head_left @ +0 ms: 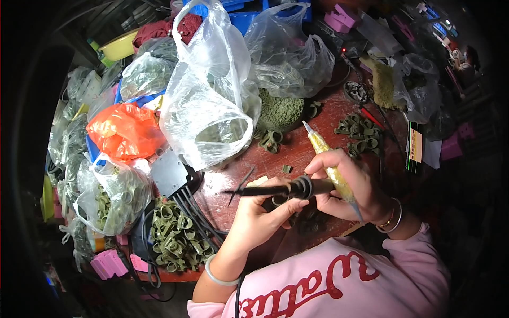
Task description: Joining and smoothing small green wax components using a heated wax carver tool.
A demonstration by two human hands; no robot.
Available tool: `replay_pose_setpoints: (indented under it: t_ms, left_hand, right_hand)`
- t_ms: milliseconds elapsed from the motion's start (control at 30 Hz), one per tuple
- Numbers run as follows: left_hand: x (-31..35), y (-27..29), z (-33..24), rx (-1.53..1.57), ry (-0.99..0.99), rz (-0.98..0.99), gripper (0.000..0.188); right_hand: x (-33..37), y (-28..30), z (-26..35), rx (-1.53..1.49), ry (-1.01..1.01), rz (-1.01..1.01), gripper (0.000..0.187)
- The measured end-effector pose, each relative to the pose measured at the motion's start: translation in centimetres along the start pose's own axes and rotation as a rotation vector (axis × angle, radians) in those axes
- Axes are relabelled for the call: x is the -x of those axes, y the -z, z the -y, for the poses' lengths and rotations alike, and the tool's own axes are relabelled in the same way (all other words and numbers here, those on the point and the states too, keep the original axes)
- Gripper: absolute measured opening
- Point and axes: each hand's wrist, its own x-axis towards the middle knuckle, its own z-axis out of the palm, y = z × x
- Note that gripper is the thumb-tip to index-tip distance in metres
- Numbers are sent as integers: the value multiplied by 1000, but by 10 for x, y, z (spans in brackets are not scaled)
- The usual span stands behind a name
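My left hand (262, 209) grips a black soldering iron (286, 188) by its handle, with the thin tip pointing left over the red-brown table (313, 151). My right hand (350, 191) holds a yellowish tube with a pointed white nozzle (324, 153), nozzle aimed up and away. The two hands touch around the iron's collar, and a small dark part between them is mostly hidden. A pale bangle is on my left wrist and thin bracelets on my right.
Clear plastic bags (209, 100) of green ring-shaped parts crowd the far and left side, beside an orange bag (124, 130). Loose green parts lie at lower left (177, 238) and far right (360, 135). A black box with cables (169, 172) sits left of my hands.
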Motion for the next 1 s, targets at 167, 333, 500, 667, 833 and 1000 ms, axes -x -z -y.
replay_pose_setpoints:
  t_ms: [167,333,500,667,833,1000]
  left_hand:
    - [-3,1,-5,44,-88,63,22]
    - [-5,5,1,32,-116,58,23]
    - [-7,5,3,-100,-198,59,24]
    - [-3,0,-13,44,8,-8,27]
    - [-3,3,-5,210,-61,-160,22]
    - [-2,3,-3,258,-83,-183,24]
  right_hand:
    - [0,0,-11,-290,-133,-124,39]
    - [-2,-2,2,-333,-190,-65,36]
    - [1,-9,-2,-219,-197,-108,28]
    - [14,-12,-21,-251,-251,-360,24]
    - [18,9,-41,384,-203,-416,21]
    - [20,5,-53,526,-151,-377,23]
